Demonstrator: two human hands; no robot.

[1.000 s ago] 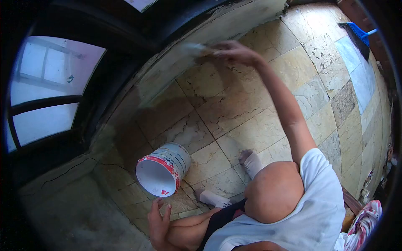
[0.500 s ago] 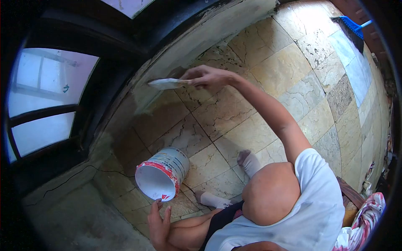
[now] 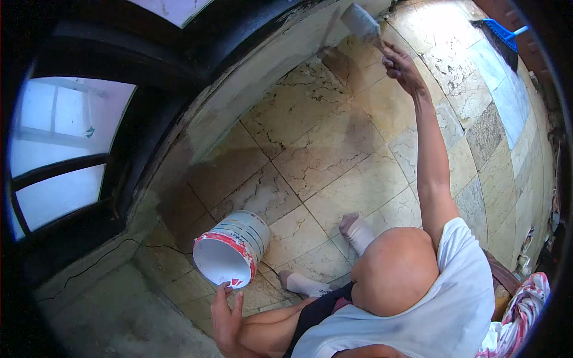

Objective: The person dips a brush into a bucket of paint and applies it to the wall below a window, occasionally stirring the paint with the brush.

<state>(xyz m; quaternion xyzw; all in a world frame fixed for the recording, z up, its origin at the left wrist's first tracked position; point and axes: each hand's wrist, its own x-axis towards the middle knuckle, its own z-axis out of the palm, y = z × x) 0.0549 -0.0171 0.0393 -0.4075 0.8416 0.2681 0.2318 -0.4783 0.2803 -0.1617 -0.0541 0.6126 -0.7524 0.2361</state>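
Observation:
My right hand [image 3: 404, 70] grips the wooden handle of a wide, white-coated paintbrush [image 3: 360, 22]. The brush head is up against the low wall strip [image 3: 250, 89] near its far end. Down at the lower left, my left hand [image 3: 225, 322] has thumb and fingers apart, with fingertips right at the rim of a white plastic bucket [image 3: 255, 235]. Red smears ring the bucket's rim, and its white inside faces me. My bare knee and socked feet show between the bucket and my shirt.
Dark-framed window panes [image 3: 65, 119] rise above the wall strip. Worn stone tiles [image 3: 328, 155] cover the floor. A thin black cable [image 3: 158, 243] runs behind the bucket. A blue broom [image 3: 501, 34] lies at the upper right, and a red-and-white cloth [image 3: 525, 307] is beside me.
My right hand has carried the paintbrush up and to the right along the wall strip, with the arm stretched farther out. My left hand and the bucket have stayed in place.

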